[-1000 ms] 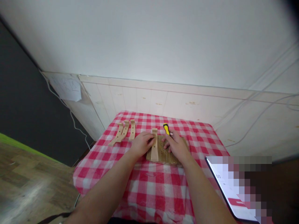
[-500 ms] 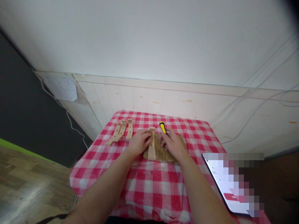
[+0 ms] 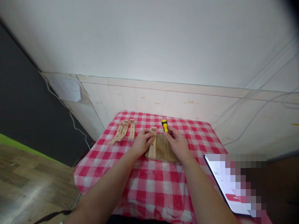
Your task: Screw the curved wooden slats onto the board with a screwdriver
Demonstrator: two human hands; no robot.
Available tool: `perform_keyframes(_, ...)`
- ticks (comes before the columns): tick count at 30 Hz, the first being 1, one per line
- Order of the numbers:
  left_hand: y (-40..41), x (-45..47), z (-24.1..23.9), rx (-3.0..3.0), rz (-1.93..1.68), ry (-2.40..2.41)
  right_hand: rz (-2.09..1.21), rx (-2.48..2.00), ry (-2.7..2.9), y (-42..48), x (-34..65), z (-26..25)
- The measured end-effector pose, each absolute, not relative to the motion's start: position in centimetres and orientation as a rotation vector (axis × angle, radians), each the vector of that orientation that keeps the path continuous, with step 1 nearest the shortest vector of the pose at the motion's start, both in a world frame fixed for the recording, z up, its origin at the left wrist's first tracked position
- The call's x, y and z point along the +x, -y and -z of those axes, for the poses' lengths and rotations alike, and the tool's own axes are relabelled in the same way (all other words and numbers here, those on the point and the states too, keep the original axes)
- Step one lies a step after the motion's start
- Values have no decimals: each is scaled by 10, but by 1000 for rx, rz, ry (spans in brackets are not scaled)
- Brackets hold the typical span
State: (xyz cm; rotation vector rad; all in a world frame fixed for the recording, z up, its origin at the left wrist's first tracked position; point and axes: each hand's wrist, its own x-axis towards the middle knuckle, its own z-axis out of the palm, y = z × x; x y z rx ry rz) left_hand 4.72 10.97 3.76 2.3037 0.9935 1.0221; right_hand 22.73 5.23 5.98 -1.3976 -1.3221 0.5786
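Observation:
A brown wooden board point(image 3: 163, 149) with small holes lies on the red and white checked tablecloth point(image 3: 149, 183). A pale wooden strip point(image 3: 153, 143) rests along the board's left edge. My left hand point(image 3: 142, 143) holds this strip, fingers curled round it. My right hand point(image 3: 178, 143) lies on the board's right part, its fingers closed at a yellow and black screwdriver point(image 3: 164, 125) standing at the board's far edge.
Three more curved wooden strips point(image 3: 123, 132) lie at the table's far left. A phone screen point(image 3: 227, 183) stands at the right near edge, partly blurred. A white panelled wall with cables is behind the table. Wooden floor lies at the left.
My right hand has slid from the board's middle toward its far edge and reached the screwdriver. My left hand stays on the strip.

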Motion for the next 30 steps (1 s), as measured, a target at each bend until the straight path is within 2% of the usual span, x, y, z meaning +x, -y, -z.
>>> perform_keyframes(8,-113,50,-28,2243,-1126,-1023,-614,-1419,1256,-48,220,-68)
perform_keyframes(16,-112,51,-29,2192,-1093,-1018,-882,-1337,1521,-38,203,-134)
perform_keyframes(20,-113,51,-30,2178,-1069,-1014,-608,-1643,1827,-47,198,-176)
perform_keyframes(24,-113,50,-31,2159,-1077,-990,-485,-1660,1965,-58,199,-209)
perform_keyframes(27,-113,49,-33,2125,-1087,-977,-443,-1630,2043,-67,204,-213)
perform_keyframes(30,-112,48,-34,2081,-1095,-982,-488,-1636,1978,-79,209,-196)
